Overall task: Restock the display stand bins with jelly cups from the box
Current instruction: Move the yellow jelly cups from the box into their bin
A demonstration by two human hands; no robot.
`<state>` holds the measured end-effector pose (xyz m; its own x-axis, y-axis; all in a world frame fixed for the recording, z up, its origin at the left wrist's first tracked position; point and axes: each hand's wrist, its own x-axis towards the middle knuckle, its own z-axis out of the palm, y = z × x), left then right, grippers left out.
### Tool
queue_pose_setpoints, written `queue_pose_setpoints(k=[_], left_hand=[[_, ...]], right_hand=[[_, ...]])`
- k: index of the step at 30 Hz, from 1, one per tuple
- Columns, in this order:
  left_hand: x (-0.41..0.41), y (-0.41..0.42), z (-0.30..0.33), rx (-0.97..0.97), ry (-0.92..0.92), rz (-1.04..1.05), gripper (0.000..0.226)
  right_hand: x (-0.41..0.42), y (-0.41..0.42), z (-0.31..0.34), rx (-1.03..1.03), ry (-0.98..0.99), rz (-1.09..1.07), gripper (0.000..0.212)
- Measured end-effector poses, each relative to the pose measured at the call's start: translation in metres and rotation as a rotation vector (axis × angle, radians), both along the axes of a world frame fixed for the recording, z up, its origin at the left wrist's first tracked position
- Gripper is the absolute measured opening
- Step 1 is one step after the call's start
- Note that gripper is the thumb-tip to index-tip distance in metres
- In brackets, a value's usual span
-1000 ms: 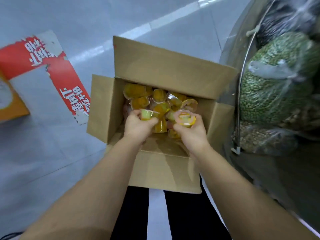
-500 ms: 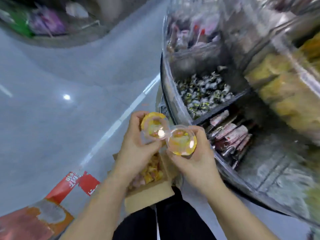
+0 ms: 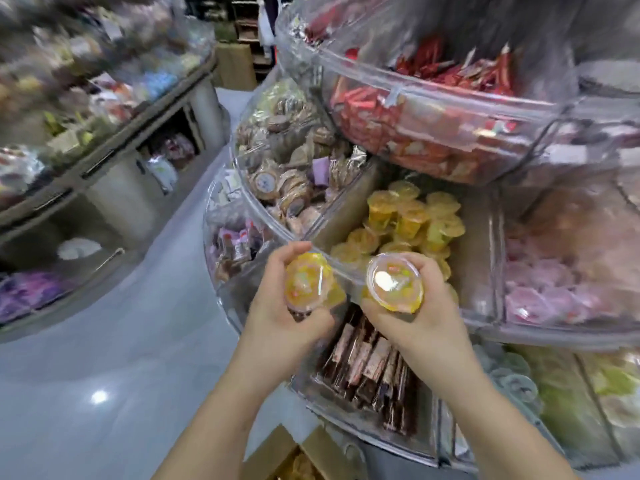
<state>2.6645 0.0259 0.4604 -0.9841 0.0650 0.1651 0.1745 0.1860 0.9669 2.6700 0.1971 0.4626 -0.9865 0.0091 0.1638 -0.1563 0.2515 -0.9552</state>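
From the head view I see my left hand [image 3: 277,306] curled round a yellow, clear-lidded plastic jelly cup [image 3: 309,282], and my right hand [image 3: 420,308] gripping a second clear-lidded orange-yellow jelly cup [image 3: 394,284]. Both cups are raised just in front of the curved transparent rim [image 3: 343,265] of the tiered display stand, lids tilted toward me. Just behind that rim lies the bin of yellow jelly cups [image 3: 408,220], piled against its back. Pink cups [image 3: 540,299] fill the neighbouring compartment to the right, red wrapped snacks [image 3: 415,119] the tier above, and dark wrapped bars [image 3: 370,368] the tier below. The brown cardboard box [image 3: 294,459] with yellow cups sits at the bottom edge, under my forearms.
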Motion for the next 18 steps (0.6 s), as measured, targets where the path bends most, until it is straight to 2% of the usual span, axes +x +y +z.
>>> queue_pose_setpoints(k=[3,5,10,16,18], left_hand=[[-0.037,0.024,0.007,0.021,-0.034,0.004,0.048],[-0.059,0.036,0.009,-0.044,-0.021,-0.002,0.041],[-0.11,0.048,0.01,-0.412,0.085,-0.107,0.049],[-0.148,0.067,-0.011,-0.805,0.085,-0.314,0.057],[-0.155,0.074,-0.019,-0.873,0.067,-0.338,0.058]], right_hand=[[-0.031,0.014,0.008,0.025,0.035,0.015,0.051],[-0.05,0.023,0.009,0.068,0.045,-0.019,0.046],[-0.093,0.057,-0.009,0.184,-0.051,-0.147,0.042],[-0.115,0.072,-0.029,0.295,-0.253,-0.137,0.045],[-0.118,0.071,-0.031,0.352,-0.286,-0.139,0.041]])
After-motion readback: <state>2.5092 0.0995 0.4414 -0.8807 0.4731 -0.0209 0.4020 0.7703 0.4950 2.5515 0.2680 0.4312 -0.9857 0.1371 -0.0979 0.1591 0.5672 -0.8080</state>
